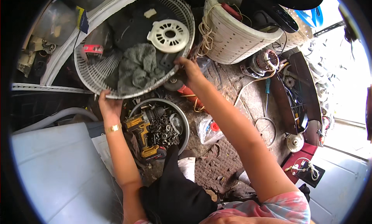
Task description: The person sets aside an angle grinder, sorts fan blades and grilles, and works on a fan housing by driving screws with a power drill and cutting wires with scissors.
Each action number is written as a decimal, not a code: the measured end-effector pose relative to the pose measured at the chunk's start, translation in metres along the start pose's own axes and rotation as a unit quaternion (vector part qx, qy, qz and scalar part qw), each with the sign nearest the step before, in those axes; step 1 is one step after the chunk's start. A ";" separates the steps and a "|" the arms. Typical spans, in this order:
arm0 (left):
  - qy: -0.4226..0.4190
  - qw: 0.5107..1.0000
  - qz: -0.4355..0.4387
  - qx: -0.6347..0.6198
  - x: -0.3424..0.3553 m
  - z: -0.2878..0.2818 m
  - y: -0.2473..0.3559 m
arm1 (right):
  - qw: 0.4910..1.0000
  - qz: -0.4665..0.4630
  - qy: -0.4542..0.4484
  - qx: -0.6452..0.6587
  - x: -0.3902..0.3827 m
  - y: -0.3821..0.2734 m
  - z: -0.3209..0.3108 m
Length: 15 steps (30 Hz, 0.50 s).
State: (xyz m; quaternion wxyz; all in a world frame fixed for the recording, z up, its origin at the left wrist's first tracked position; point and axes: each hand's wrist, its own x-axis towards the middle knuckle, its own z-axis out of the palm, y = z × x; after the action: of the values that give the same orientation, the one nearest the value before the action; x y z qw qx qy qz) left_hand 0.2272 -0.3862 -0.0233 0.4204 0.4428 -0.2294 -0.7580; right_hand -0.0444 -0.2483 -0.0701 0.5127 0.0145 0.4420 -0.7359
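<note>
Both my hands grip the rim of a wide white slotted plastic basket, tilted so its inside faces me. My left hand, with a gold watch on its wrist, is closed on the near-left edge. My right hand is closed on the edge at the right, its fingers partly hidden. Inside lie a crumpled grey cloth, a round white vented cover and a red-and-white piece. Below the basket, a metal basin holds loose screws and bolts and a yellow-and-black cordless drill.
A tall white perforated tub stands behind on the right. Near it are an electric motor, a screwdriver and a long brown box of parts. A clear plastic bag lies beside the basin. A pale panel fills the left.
</note>
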 end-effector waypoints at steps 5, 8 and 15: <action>-0.035 0.999 0.007 0.032 -0.053 -0.056 0.006 | 0.999 0.018 0.046 0.017 -0.094 0.010 0.000; -0.037 0.998 -0.038 0.041 -0.094 -0.065 0.005 | 0.996 -0.026 0.072 0.049 -0.139 0.031 -0.013; -0.077 0.982 -0.118 0.124 -0.200 -0.107 -0.011 | 0.987 -0.087 0.136 0.013 -0.269 0.054 -0.052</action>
State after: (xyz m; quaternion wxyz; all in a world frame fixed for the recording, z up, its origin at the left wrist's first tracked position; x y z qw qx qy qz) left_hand 0.3658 -0.2096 0.0112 0.2508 0.4556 -0.2996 -0.7998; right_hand 0.1017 -0.0183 -0.0085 0.3818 0.0823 0.4975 -0.7746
